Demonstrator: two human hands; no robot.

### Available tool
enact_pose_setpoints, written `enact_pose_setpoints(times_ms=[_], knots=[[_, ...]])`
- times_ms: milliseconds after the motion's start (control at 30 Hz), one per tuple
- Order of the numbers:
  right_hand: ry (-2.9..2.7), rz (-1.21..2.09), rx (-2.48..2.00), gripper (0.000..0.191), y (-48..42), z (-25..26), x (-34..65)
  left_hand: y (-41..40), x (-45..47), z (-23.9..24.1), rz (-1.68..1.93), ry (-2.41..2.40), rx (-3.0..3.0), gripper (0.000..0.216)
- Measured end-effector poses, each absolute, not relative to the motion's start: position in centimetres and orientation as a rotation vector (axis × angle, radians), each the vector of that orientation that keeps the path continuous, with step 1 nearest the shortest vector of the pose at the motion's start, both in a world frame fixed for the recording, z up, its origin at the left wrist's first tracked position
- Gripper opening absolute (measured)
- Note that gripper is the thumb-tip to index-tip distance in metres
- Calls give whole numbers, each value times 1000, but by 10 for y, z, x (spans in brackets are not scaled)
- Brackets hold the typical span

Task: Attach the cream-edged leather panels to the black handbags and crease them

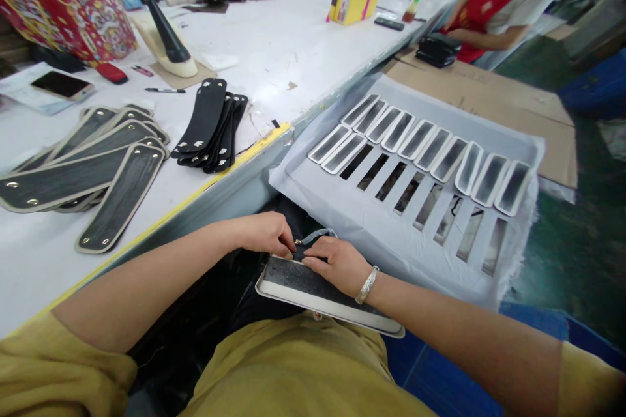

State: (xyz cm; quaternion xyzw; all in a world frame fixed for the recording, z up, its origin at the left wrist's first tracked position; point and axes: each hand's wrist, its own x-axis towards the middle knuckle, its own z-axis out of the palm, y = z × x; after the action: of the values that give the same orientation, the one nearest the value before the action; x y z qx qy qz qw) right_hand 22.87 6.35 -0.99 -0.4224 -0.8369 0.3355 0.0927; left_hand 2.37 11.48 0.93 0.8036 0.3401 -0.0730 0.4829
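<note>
On my lap rests a black piece with a pale edge (313,283), long and box-like, perhaps part of a bag. My left hand (270,234) pinches at its far edge, fingertips closed beside a small metal fitting (298,242). Close by, my right hand (340,264) presses its fingers onto a dark strip at the same edge, thumb over the black top. A grey curved strip (317,233) stands up just beyond the fingers. What lies under the fingertips is partly hidden.
Grey-edged dark straps with studs (122,199) and a stack of black straps (210,124) lie on the white table (274,58). Right of me, a cloth-covered slotted rack (313,186) bears several pale-rimmed panels (425,143). Another person (493,19) works beyond the cardboard (528,111).
</note>
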Motion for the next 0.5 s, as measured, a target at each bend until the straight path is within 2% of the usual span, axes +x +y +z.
enact_pose_setpoints(times_ms=[400,500], knots=[[-2650,1045,-1296,28,73,-8,221,105,29,12,-204,883,2182,22],[-2615,1087,-1351,32,67,-1,232,90,15,20,23,955,2224,26]])
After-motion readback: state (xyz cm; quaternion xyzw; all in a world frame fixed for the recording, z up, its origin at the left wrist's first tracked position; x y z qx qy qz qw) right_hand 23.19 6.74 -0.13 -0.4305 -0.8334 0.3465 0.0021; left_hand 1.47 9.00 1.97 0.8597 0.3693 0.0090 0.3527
